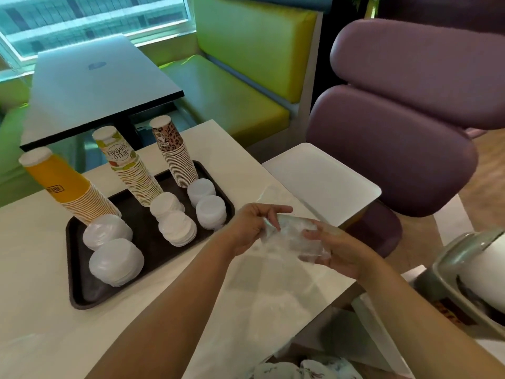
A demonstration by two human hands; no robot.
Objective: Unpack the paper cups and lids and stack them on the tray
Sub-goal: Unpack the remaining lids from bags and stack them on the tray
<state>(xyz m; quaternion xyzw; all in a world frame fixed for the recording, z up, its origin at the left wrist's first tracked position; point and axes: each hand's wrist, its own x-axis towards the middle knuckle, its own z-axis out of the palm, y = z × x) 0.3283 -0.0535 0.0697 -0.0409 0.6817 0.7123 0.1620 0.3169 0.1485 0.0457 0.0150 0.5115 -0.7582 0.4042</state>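
A dark brown tray (142, 236) lies on the white table. Three upturned cup stacks stand on it: yellow (68, 187), "Hello Summer" (128, 165) and leopard print (175, 151). Several piles of white lids (116, 261) sit in front of them. Right of the tray, above the table, my left hand (251, 225) and my right hand (336, 250) both grip a crumpled clear plastic wrapper (293, 236) held between them. I see nothing inside the wrapper.
A purple padded chair (404, 127) stands at the right behind a small white side surface (322, 181). A black table (103, 77) and a green-yellow bench (246, 77) lie beyond. A grey bin with a white bag (475, 272) sits at the lower right.
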